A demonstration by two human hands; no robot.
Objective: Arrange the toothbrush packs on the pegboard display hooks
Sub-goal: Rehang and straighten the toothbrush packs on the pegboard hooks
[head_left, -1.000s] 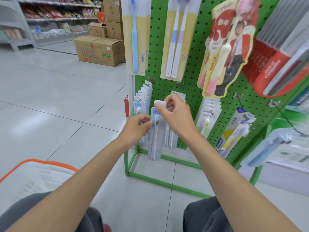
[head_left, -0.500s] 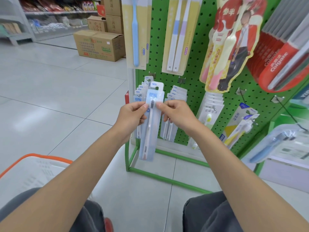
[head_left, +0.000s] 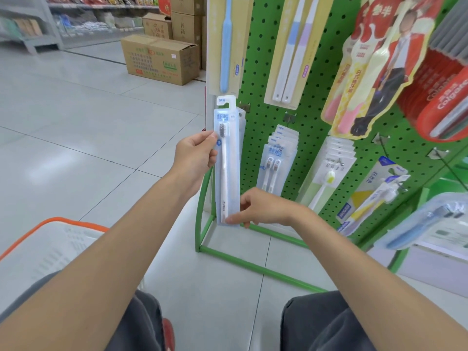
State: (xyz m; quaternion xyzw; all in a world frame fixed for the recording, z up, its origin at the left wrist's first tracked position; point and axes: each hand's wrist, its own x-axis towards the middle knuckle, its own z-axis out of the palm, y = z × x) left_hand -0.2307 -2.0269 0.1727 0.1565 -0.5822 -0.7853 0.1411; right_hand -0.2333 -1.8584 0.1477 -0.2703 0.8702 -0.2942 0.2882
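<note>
Toothbrush pack lifted higher, left hand pinching its side, right hand moved down, pinching bottom end

Toothbrush pack before pegboard, basket left.

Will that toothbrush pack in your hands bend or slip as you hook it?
Probably stiff: the toothbrush pack lies straight between left hand and right hand. Likely light, a fingertip pinch carries it. Glossy plastic may slip.

Both hands hold toothbrush pack upright before pegboard
</note>
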